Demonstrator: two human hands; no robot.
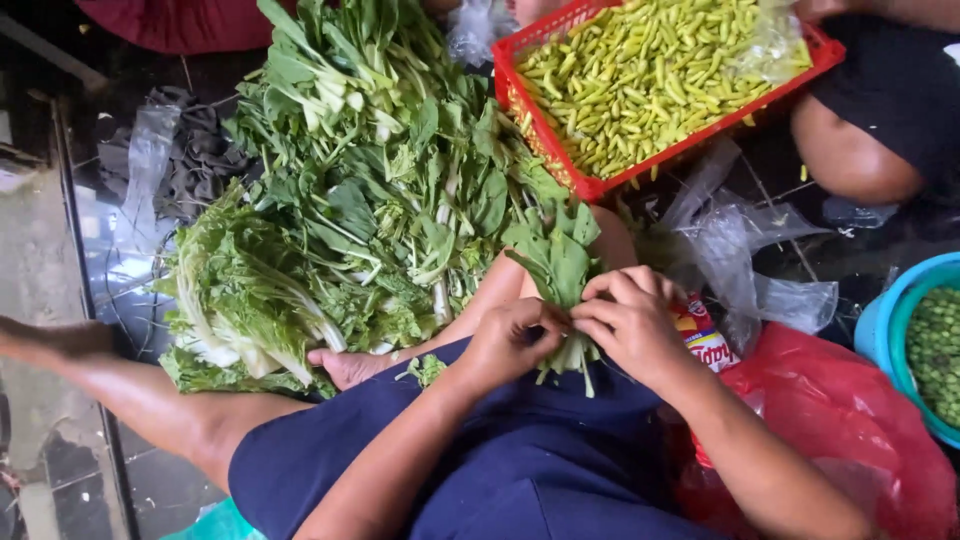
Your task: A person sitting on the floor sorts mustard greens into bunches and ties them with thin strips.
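Both hands, left (515,343) and right (628,325), closed on small leafy bundle (560,270) over lap, beside heaped greens (350,200); risk of stems (572,358) slipping loose or leaves tearing if grip uneven.

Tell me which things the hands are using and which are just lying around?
In use:
left hand
right hand
bunch of leafy greens
pile of leafy greens

Lying about:
red basket of green chillies
clear plastic bags
red plastic bag
teal bowl
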